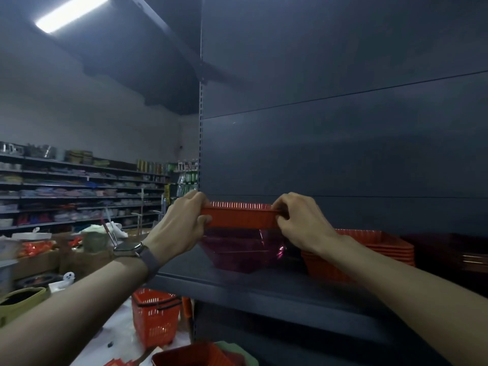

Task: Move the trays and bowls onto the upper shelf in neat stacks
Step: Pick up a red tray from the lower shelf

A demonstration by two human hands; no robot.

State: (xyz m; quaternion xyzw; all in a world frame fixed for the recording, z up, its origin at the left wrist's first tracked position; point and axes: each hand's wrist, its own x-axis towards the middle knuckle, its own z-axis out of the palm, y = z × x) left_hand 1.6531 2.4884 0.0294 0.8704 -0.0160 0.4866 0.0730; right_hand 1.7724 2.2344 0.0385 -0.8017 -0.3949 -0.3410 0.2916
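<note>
At the left end of the upper shelf [237,283], the left hand [184,223] is seen clamped on the left end of a red slotted tray [240,217], with the fingers curled over its rim. The opposite end of the tray is pinched by the right hand [301,223], whose fingers are likewise curled round the rim. The tray is held level above the shelf, directly over a translucent magenta bowl [243,249] that is set on the shelf surface. Whether the tray touches the bowl's rim cannot be determined. A watch [132,249] is worn on the left wrist.

Further right on the same shelf, just beside the bowl, a stack of red trays [369,249] is recorded, partly hidden by the right forearm. A dark stack [449,252] is noted beyond it on the shelf, too dim to identify.

Below the shelf's left end, a red shopping basket [155,318] is observed upright on the floor. Another red tray [190,356] is visible below the shelf's front edge.
</note>
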